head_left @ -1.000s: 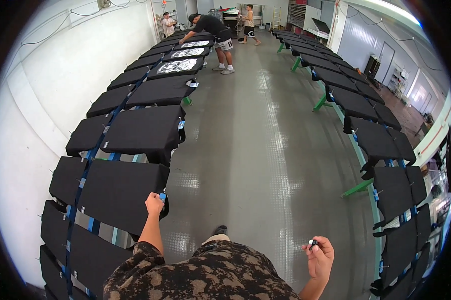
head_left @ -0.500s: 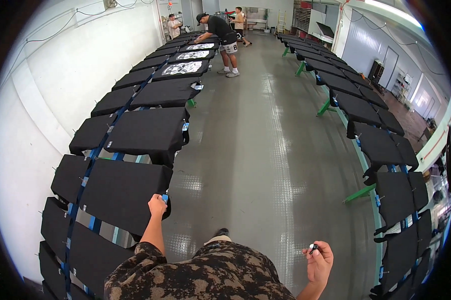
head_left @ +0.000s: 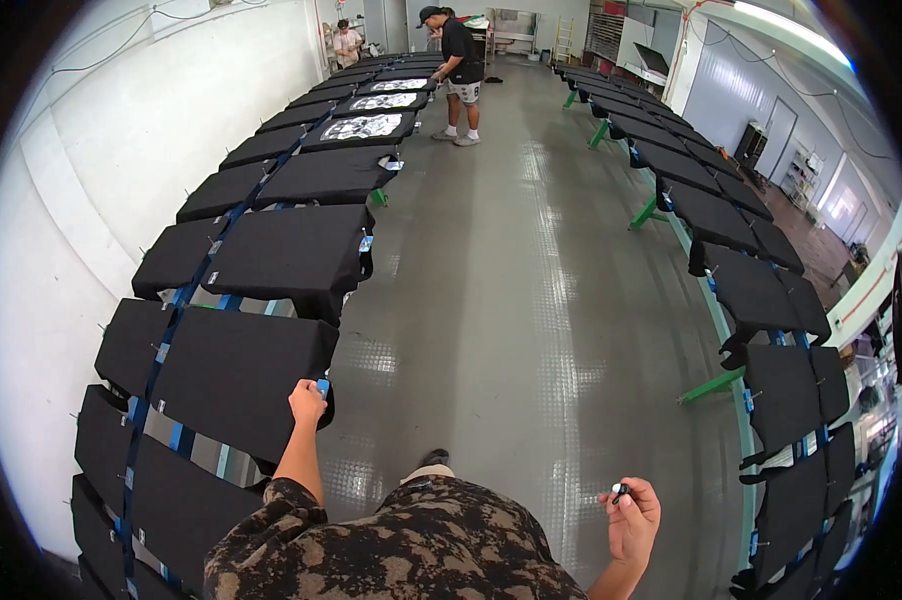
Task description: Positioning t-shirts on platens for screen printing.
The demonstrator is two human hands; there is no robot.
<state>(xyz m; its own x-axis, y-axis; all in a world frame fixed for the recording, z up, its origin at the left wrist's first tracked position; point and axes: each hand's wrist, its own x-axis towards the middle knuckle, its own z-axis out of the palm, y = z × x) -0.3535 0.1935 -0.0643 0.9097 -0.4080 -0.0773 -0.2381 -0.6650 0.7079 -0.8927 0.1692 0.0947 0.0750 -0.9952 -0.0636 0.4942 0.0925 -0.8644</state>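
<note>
At the outer edge of a black cloth-covered board point(head_left: 233, 370) on the left row, my left hand point(head_left: 307, 404) grips a small blue tab point(head_left: 322, 389), its fingers curled. Part of the tab shows above the fingers; the rest is hidden. My right hand point(head_left: 631, 517) is raised at the lower right, over the floor, with a small black-and-white object point(head_left: 620, 492) pinched between thumb and fingers; I cannot make out what it is. More black-covered boards point(head_left: 286, 246) continue up the row beyond my left hand.
Another row of black-covered boards point(head_left: 784, 389) on green legs runs along the right. A grey floor point(head_left: 483, 285) lies between the rows. A co-worker point(head_left: 459, 60) stands beside boards with white prints point(head_left: 363, 127); another person point(head_left: 347, 42) is at the far end. A white wall point(head_left: 81, 231) borders the left.
The co-worker in black has straightened from a deep bend over the boards. The walking person behind is now mostly hidden. My hands hold the same things, with only slight shifts.
</note>
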